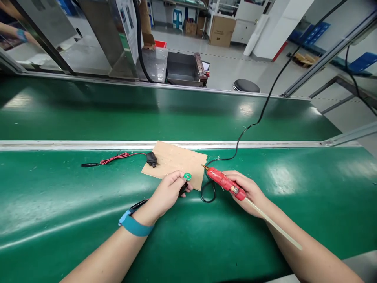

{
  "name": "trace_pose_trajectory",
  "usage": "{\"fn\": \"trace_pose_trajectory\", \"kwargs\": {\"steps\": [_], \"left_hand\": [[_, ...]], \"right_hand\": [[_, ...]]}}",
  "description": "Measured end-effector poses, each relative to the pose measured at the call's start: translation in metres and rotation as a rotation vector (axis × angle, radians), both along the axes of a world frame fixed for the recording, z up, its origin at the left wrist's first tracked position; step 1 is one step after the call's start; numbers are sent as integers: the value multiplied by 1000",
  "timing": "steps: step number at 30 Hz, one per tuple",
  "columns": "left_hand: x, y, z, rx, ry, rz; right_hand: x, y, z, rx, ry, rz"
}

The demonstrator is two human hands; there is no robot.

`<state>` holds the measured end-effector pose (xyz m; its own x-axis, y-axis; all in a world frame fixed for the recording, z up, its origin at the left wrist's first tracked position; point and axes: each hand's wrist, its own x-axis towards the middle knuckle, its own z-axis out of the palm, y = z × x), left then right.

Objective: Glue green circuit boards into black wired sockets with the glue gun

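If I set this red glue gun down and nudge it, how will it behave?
The red glue gun may roll, as its body looks rounded. The long pale stick jutting from its rear looks straight and stiff, and could swing wide or snag. The black cord looped beside it looks bendy, so would probably trail loosely.

Green bench top [44, 220], shiny w/ small specks, has a pale strip [88, 145] running across it. Tan cardboard sheet [179, 157] lies flat on it, far corner overlapping the strip. Red wire bundle [116, 158] w/ blk end [90, 165] lies to the lt; blk cord [208, 201] loops just beside the sheet's rt edge.
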<state>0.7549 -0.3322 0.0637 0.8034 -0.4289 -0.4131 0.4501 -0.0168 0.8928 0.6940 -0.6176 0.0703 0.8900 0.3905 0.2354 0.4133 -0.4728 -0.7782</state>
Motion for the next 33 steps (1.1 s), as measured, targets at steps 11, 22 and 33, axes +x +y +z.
{"fn": "trace_pose_trajectory", "kwargs": {"steps": [11, 22, 33], "left_hand": [[-4, 9, 4, -117, 30, -93], [-5, 9, 2, -107, 31, -80], [-5, 10, 3, -102, 36, -86]], "right_hand": [[-4, 22, 8, -173, -27, 164], [-2, 27, 3, -329, -68, 171], [-6, 24, 10, -396, -98, 180]]}}
